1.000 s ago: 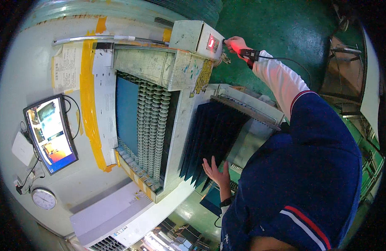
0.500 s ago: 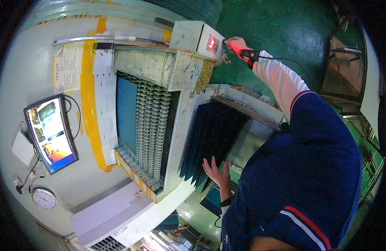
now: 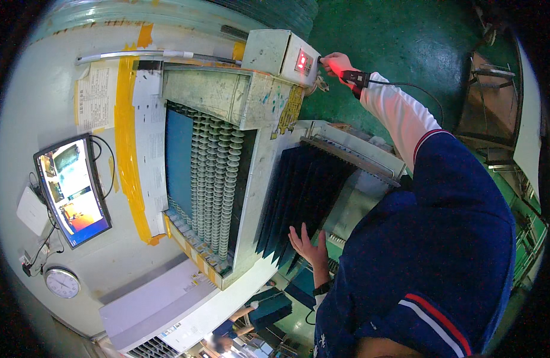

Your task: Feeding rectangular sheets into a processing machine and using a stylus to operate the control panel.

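Landmark: roller machine (image 3: 203, 89). Blue panel (image 3: 179, 161) lies on its rollers (image 3: 218, 185), toward the side far from the wearer; part of the roller bed shows uncovered.

Right hand (image 3: 336, 64): at the control box (image 3: 266, 51) on the machine's right end, beside the lit red display (image 3: 302, 61). Fingertips are bunched at the box's edge, possibly on a small dark knob; too small to tell how tight the grip is or what it has.

Left hand (image 3: 314, 250): fingers spread wide, nothing held, by the dark panels (image 3: 299, 191) standing in a rack (image 3: 346, 158) on the machine's near side. Contact unclear.

Progress, judged: one panel is in the machine, a batch stands outside it. Cannot tell which racked panels are finished and which remain.
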The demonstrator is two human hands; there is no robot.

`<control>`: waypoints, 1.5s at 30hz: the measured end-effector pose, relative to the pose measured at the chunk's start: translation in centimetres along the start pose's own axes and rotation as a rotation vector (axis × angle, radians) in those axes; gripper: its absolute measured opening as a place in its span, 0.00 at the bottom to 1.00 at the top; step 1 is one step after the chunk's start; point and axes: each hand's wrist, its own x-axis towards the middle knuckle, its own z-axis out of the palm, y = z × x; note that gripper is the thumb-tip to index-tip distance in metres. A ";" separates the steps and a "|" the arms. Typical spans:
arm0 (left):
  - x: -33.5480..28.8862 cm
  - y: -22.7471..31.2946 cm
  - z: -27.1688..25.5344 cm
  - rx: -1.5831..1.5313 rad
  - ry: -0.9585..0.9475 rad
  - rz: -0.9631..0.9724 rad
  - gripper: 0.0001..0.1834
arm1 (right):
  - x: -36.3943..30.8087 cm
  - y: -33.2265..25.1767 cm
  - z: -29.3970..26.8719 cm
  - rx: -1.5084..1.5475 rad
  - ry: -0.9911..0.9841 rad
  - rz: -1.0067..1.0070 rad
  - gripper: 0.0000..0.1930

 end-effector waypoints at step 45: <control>-0.3 -0.7 0.1 0.009 0.026 0.013 0.32 | -7.9 5.7 -5.6 -0.193 -0.035 0.225 0.08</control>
